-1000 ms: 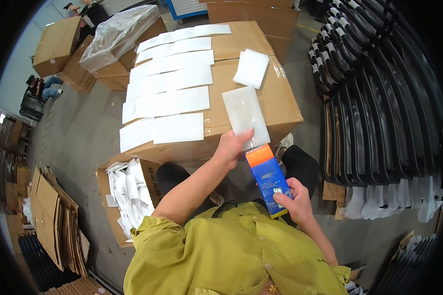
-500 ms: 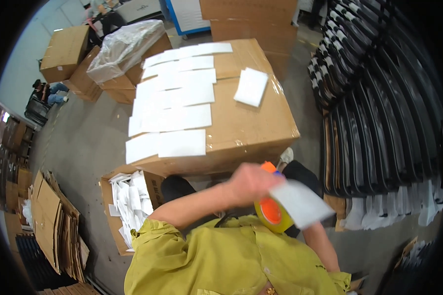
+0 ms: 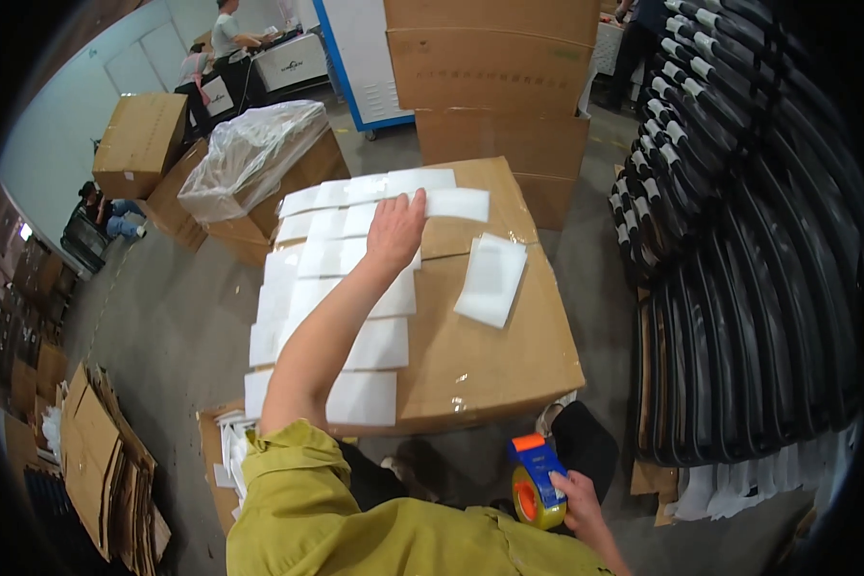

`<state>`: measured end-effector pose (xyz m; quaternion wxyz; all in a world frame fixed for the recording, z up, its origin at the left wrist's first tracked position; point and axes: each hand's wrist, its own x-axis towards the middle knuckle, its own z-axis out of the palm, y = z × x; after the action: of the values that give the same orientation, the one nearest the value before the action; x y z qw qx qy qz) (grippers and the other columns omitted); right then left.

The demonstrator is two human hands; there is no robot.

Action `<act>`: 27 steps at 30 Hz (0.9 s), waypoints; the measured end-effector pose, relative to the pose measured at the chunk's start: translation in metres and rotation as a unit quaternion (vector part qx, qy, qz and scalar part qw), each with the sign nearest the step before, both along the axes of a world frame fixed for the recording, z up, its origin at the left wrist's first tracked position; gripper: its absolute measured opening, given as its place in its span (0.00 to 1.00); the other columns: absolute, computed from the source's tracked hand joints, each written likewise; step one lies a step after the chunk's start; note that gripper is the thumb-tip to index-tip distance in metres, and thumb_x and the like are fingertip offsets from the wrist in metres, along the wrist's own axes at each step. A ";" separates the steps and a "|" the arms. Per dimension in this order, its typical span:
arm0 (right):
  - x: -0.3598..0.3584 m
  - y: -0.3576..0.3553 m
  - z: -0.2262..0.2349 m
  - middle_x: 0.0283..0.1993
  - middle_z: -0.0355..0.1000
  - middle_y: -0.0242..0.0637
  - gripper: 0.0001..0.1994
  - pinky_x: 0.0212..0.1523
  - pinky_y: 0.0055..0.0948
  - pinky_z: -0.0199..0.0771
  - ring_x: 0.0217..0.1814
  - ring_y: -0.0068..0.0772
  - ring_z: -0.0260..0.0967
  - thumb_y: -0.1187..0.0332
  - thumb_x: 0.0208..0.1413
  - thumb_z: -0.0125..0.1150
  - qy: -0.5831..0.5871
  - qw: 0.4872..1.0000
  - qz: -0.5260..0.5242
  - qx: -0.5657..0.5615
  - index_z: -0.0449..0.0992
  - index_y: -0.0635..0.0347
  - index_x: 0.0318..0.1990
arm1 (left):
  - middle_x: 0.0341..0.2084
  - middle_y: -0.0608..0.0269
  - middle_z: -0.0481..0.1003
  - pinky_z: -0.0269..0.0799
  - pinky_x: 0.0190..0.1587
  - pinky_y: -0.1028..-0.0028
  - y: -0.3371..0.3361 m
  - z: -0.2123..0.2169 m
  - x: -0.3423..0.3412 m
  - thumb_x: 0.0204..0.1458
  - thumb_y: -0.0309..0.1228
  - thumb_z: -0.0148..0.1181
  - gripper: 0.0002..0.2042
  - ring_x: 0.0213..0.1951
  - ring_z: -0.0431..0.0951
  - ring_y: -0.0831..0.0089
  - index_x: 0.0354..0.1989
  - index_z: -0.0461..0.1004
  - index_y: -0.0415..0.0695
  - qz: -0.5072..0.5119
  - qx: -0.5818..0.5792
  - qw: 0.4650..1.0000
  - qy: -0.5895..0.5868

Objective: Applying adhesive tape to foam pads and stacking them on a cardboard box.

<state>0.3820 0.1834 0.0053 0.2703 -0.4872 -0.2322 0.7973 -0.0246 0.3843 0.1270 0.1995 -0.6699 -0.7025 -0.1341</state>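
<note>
The right grip (image 3: 580, 499) is closed around a tape dispenser (image 3: 545, 472), held out from the near edge of the box (image 3: 485, 370), toward its near right corner. Overlapping rows of white sheets (image 3: 379, 343) cover the left half, partly hidden by the left forearm (image 3: 322, 331). A small stack (image 3: 492, 278) lies toward the right edge. Near the far edge, the left grip (image 3: 396, 233) is spread flat, unclenched, fingertips at one sheet's (image 3: 461, 204) left end. Beyond stands a tall carton (image 3: 499, 75).

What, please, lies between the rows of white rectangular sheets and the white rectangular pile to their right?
In the head view, the brown cardboard box's bare top, crossed by a seam, separates the rows from the pile.
</note>
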 end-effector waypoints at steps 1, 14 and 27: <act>0.000 0.002 0.003 0.30 0.70 0.40 0.12 0.32 0.25 0.71 0.28 0.26 0.69 0.68 0.46 0.57 0.007 1.000 -0.006 -0.012 0.67 0.70 0.32 | 0.36 0.54 0.67 0.59 0.47 0.65 0.012 -0.012 -0.005 0.46 0.30 0.49 0.19 0.40 0.67 0.60 0.49 0.59 0.44 0.024 -0.017 1.000 0.011; -0.003 0.027 -0.023 0.27 0.69 0.35 0.08 0.28 0.19 0.67 0.25 0.20 0.66 0.71 0.45 0.58 -0.036 0.997 -0.056 -0.047 0.67 0.67 0.29 | 0.38 0.47 0.66 0.45 0.54 0.53 0.060 -0.064 -0.028 0.49 0.47 0.41 0.21 0.43 0.65 0.56 0.47 0.63 0.46 0.134 -0.098 0.985 0.035; -0.011 0.022 0.008 0.29 0.70 0.41 0.08 0.30 0.23 0.71 0.27 0.25 0.69 0.72 0.48 0.54 -0.002 0.999 -0.030 -0.017 0.66 0.70 0.31 | 0.40 0.54 0.66 0.58 0.49 0.60 0.042 -0.033 0.015 0.44 0.44 0.54 0.22 0.48 0.63 0.57 0.43 0.64 0.41 0.028 -0.082 0.981 -0.172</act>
<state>0.3711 0.2049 0.0129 0.2854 -0.5001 -0.2043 0.7916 -0.0096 0.4260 0.0940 0.0233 -0.6307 -0.7536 -0.1837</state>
